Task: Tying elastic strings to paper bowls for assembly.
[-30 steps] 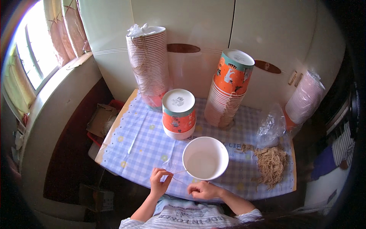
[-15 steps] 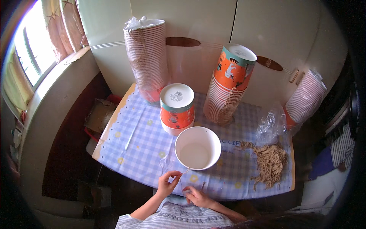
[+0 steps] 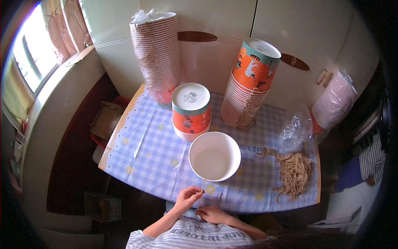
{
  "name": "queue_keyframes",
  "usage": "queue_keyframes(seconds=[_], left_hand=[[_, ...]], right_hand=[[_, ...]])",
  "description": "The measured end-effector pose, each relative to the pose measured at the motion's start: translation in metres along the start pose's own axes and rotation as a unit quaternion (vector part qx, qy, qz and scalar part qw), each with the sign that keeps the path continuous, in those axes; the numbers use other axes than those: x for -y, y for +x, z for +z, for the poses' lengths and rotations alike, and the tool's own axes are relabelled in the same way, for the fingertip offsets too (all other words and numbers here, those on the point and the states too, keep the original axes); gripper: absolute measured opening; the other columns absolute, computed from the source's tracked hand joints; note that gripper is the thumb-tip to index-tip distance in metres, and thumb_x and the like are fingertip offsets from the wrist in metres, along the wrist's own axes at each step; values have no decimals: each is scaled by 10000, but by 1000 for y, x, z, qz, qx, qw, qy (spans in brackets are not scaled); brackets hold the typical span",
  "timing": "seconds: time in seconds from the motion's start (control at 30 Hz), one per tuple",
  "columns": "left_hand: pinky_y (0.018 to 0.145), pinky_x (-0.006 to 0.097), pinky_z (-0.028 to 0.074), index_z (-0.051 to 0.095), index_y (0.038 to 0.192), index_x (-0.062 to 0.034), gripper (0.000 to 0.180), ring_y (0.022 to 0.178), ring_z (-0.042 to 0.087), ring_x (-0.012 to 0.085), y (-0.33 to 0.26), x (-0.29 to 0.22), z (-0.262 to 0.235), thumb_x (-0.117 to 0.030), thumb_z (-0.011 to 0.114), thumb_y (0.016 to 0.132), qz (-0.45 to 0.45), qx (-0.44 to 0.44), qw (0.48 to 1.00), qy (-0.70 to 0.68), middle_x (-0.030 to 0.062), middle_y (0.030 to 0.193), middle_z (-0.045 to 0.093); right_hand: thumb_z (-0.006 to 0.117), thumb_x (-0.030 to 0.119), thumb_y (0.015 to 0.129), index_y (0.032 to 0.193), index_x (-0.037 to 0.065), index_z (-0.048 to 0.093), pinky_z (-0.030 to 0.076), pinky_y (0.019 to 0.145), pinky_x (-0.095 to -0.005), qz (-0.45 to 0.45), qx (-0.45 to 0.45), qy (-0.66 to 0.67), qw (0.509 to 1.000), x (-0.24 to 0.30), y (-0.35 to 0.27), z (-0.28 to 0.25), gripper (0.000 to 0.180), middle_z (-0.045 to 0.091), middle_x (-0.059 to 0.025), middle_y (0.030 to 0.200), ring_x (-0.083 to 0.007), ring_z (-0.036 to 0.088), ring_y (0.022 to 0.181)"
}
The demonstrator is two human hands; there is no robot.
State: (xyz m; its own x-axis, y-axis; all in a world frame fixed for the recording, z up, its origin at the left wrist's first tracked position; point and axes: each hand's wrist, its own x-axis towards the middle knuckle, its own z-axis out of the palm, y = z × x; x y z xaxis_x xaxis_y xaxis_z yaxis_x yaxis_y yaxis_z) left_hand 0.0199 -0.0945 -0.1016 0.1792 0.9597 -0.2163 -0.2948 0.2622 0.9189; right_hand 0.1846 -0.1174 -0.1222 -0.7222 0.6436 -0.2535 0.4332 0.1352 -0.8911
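A white paper bucket rests at the middle of the table, its open mouth tilted toward me. Just at its near rim, my left hand pinches a thin beige cord whose upper end points up against the rim. My right hand is low at the table's front edge, close to my shirt. Its fingers are curled, and whatever they hold is too small to make out. To the right lies a tangled heap of beige cords. Behind the open bucket stands an upside-down orange bucket with a white base.
A tall stack of buckets in plastic wrap stands back left. Another inverted stack stands back right, cords hanging on it. A third wrapped stack leans at the far right, beside a crumpled clear bag. A checked cloth covers the table.
My left hand has shifted slightly right, and the cord now points more upright. My right hand has drawn down toward my body, its fingers curling in. The view has tilted slightly.
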Motion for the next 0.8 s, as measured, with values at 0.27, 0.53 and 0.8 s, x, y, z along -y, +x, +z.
queue_keyframes(seconds=[0.27, 0.53, 0.8], left_hand=[[675, 192, 430, 608, 873, 3, 120, 747, 536, 57, -2, 5, 1, -106, 611, 821, -9, -19, 1000, 2, 10, 802, 617], [709, 210, 441, 614, 881, 8, 121, 781, 557, 74, -2, -2, 6, -99, 605, 825, -6, -16, 1000, -2, 31, 836, 628], [747, 229, 437, 617, 870, 10, 134, 799, 562, 90, 10, -18, 13, -110, 618, 811, -33, -50, 997, -56, 41, 827, 628]], right_hand=[[483, 241, 838, 917, 136, 590, 478, 678, -389, -25, -27, -101, 994, -8, 3, 5, 170, 625, -98, 820, -293, 609, 756], [484, 260, 833, 910, 137, 591, 473, 681, -407, -12, -19, -82, 996, -5, 2, 2, 180, 620, -106, 811, -310, 601, 770], [434, 307, 843, 899, 175, 557, 453, 666, -460, 13, 90, -172, 981, 10, 2, -3, 189, 607, -125, 820, -340, 591, 775]])
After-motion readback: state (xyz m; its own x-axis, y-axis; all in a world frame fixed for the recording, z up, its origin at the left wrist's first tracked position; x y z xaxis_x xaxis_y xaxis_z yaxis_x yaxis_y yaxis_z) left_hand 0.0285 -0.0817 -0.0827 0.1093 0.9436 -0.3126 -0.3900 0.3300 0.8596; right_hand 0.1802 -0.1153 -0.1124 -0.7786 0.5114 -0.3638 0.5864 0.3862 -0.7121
